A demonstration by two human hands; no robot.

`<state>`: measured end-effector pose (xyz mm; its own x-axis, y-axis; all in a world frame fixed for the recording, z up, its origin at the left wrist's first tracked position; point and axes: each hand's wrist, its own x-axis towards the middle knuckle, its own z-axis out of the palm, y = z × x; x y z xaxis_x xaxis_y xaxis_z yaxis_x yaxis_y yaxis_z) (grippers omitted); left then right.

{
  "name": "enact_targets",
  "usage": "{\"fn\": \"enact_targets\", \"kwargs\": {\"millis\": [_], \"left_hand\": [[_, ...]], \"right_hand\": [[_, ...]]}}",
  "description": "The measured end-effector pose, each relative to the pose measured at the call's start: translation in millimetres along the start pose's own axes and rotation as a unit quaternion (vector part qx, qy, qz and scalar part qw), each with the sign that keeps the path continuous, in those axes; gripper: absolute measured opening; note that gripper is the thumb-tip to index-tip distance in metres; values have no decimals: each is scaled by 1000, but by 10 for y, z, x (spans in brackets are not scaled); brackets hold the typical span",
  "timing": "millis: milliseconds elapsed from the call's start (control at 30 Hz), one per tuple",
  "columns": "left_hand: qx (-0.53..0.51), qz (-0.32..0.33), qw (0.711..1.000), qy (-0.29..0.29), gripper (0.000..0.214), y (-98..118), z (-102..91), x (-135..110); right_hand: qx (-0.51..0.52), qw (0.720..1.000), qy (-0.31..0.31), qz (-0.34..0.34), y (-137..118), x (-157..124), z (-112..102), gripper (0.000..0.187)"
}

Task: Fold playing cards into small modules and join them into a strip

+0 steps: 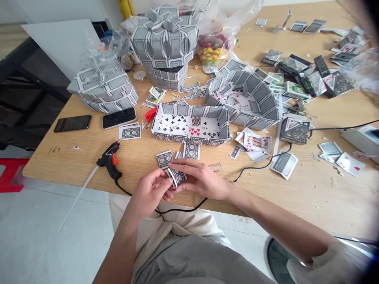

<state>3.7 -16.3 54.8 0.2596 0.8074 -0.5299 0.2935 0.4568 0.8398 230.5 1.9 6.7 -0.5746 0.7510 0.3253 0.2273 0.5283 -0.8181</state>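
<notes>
Between my two hands, at the table's front edge, is a folded playing card point(177, 177) with a dark patterned back. My left hand point(151, 191) pinches its left side with the thumb on top. My right hand point(203, 177) grips it from the right, fingers over its upper edge. Just beyond my fingers lie another patterned card point(164, 159) and a card point(192, 150) against the front of a rectangular box made of playing cards point(191, 141). The box's floor shows club and heart faces. A black hot glue gun point(111, 161) rests left of my hands.
Card-built containers stand behind: a tall lidded one point(166, 47), a lidded one point(103, 86) and an open curved tray point(260, 94). Two phones point(72, 123) lie left. Loose cards point(254, 142) and card boxes point(314, 79) cover the right. A black cable point(244, 169) crosses the table.
</notes>
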Motion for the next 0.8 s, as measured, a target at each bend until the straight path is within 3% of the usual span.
{"fn": "enact_targets", "kwargs": {"millis": [367,800], "left_hand": [[18,44,999,3,40,-54,-18,3],[-9,26,999,-23,43,-93,-102,65]], "right_hand": [[-3,1000,1,2,16,-4,1,66],[30,1000,-4,1,28,-2,25,66]]}}
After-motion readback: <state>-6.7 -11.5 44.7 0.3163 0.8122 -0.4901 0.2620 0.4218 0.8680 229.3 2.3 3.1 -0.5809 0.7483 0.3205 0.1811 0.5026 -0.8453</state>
